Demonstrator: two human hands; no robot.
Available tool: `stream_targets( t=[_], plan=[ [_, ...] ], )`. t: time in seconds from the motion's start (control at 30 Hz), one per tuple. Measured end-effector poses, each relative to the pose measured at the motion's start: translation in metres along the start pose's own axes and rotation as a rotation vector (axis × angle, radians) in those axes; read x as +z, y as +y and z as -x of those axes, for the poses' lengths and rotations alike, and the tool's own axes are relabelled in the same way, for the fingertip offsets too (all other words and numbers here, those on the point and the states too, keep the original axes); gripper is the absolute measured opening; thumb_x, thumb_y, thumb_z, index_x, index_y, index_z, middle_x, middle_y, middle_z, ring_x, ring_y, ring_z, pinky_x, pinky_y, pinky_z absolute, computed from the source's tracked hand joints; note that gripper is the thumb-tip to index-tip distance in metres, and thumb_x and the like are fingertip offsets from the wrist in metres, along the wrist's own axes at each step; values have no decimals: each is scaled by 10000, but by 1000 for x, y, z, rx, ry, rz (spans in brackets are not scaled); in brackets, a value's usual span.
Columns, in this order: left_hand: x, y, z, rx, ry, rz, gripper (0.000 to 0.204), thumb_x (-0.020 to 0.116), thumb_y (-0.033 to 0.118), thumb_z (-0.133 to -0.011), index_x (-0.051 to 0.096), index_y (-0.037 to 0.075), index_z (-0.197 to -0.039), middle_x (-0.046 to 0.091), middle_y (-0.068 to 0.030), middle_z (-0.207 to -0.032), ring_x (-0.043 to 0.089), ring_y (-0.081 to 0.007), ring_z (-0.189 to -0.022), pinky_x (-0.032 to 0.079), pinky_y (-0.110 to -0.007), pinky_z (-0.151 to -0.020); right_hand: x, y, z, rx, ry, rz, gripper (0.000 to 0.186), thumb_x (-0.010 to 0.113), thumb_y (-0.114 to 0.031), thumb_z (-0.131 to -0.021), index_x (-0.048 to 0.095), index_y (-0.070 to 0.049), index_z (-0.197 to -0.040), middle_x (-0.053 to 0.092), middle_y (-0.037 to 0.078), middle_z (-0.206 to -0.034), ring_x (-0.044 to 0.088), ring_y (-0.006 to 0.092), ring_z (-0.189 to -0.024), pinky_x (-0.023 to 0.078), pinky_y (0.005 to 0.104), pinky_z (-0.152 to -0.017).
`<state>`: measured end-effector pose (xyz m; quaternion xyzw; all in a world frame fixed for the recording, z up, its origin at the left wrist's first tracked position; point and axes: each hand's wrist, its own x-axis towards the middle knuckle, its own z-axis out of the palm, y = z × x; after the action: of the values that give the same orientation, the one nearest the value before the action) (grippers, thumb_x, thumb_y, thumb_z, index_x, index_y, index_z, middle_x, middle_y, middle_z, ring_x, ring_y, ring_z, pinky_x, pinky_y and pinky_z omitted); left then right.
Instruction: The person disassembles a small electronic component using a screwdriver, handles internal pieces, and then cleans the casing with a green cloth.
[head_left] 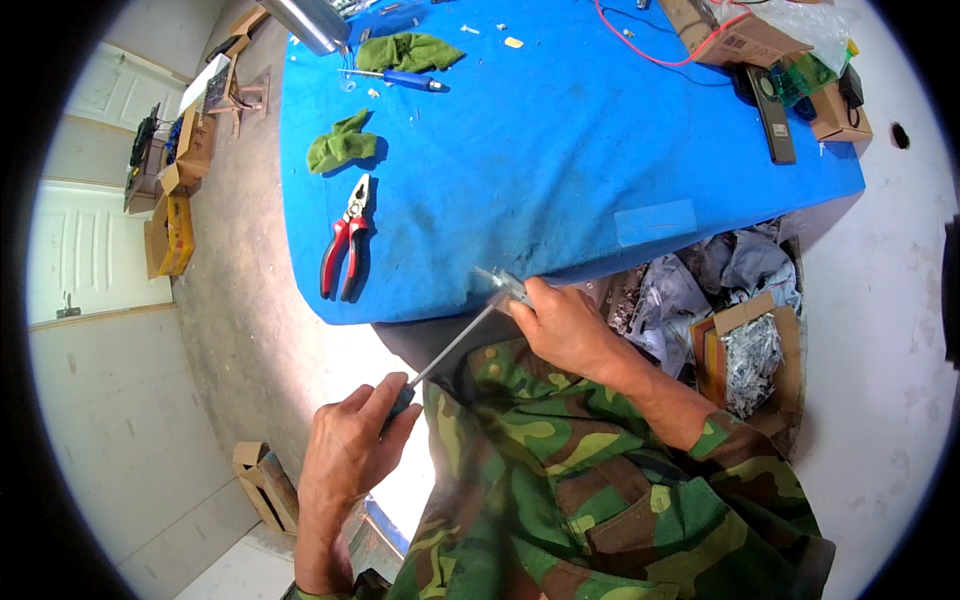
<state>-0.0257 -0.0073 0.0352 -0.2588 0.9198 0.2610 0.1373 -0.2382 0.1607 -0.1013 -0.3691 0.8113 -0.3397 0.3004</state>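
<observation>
My left hand [352,432] is closed around the dark handle of a screwdriver [455,345], whose long metal shaft slants up and to the right. The shaft's tip meets a small clear and grey plastic part [510,287] at the table's front edge. That part is pinched in the fingers of my right hand [565,325]; its exact kind is too small to make out. Ahead and to the left, red-and-black pliers [347,240] lie on the blue tablecloth [480,170] with their jaws pointing away from me.
Green cloths [342,142] and a blue-handled screwdriver [412,80] lie at the table's left side. A metal cylinder [308,22] stands at the far left. A cardboard box [730,35], a red cable and a dark flat device [770,115] sit far right. Below is a box of scraps [750,365].
</observation>
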Motion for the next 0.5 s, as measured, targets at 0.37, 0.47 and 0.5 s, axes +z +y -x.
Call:
stream_targets(
  t=[0.37,0.47,0.5],
  plan=[
    [3,-19,-11,105,-41,225,292,757,216,-964,718,-1,-1155,728,-169,-785,717,-249,-629,555,-383,-578,-7,-6,0,-3,-53,26,341,637,-261,-1026,610,70,-948,674,320,-793,670,531,-796,516,598,-720],
    [7,-26,-13,76,-76,271,329,746,263,-984,718,-23,-1144,697,-137,-710,696,-221,-599,529,-368,-547,-5,-4,0,-12,-28,26,337,641,-259,-1025,609,67,-945,671,318,-789,668,533,-792,515,600,-715],
    [9,-28,-12,72,-69,285,333,744,270,-986,720,-24,-1141,689,-130,-695,696,-219,-600,521,-363,-541,-4,-4,1,-23,-14,36,336,642,-260,-1024,609,65,-945,671,318,-787,668,534,-791,515,600,-714]
  ],
)
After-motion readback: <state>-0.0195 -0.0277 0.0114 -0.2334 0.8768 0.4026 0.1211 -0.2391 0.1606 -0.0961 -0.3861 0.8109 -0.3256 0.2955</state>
